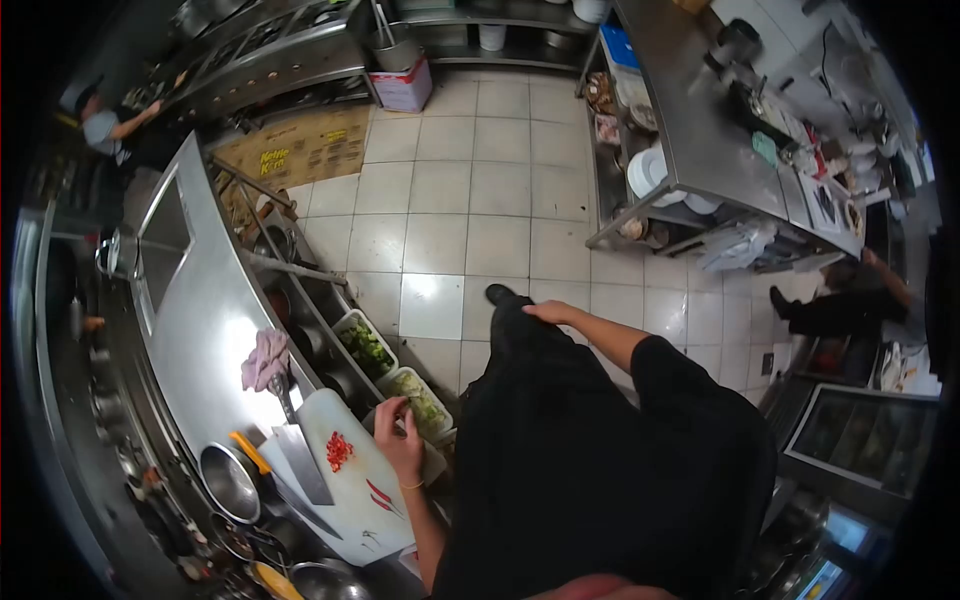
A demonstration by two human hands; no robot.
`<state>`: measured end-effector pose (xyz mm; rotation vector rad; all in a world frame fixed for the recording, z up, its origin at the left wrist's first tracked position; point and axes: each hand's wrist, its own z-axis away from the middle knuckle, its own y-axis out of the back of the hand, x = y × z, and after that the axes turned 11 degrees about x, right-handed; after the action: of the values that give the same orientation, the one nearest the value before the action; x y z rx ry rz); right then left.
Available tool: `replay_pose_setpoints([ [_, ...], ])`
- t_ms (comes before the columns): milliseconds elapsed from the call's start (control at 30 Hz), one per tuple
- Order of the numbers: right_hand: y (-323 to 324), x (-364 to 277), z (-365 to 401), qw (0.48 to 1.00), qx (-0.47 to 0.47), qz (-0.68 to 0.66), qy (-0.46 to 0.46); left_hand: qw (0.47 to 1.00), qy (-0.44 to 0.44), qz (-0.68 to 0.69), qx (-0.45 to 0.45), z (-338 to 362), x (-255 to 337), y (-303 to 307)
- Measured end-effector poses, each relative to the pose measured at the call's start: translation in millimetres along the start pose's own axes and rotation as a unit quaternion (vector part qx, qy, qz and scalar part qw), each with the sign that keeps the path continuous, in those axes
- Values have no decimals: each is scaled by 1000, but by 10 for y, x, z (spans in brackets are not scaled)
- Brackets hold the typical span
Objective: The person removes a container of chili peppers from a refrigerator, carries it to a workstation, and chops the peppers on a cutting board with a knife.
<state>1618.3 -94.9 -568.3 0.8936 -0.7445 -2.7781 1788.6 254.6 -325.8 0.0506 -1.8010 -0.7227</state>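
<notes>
My left hand (398, 440) hovers over the right edge of a white chopping board (345, 420), its fingers loosely bent and apart, with nothing visible in them. On the board lie a small heap of chopped red chilli (340, 452), some whole red chillies (380, 494) and loose stems (370, 540). A cleaver (303, 465) lies along the board's left side. My right hand (548, 312) rests on the black cloth over my leg with fingers extended. Just beyond my left hand are a tub of pale cut vegetables (420, 400) and a tub of green ones (367, 347).
A crumpled cloth (266, 360) and a steel bowl (229, 482) sit on the steel counter (205, 330). Flattened cardboard (295, 150) covers part of the tiled floor (440, 190). One person (105, 130) is far left, another (850, 300) at right, by a steel table (690, 120).
</notes>
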Motion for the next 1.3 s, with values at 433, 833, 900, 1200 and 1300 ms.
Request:
replay_pose_setpoints([
  [433,485,2664,-198,708,297,-526,-364,964,-1,7,-264,-856,624,-2038],
  [833,2937,3407,-1111,434,529,-659,-314,854,272,-241,-372,-1007,-239,-1435],
  [900,2888,3436,-1116,425,531,-662,-314,853,269,-283,-347,-1081,-153,-1419],
  [1200,2927,3405,-1117,403,536,-676,-305,883,223,-225,-345,-1069,107,-1993],
  [1300,3000,3403,-1111,398,538,-681,-297,882,180,-215,-379,-1003,185,-2184],
])
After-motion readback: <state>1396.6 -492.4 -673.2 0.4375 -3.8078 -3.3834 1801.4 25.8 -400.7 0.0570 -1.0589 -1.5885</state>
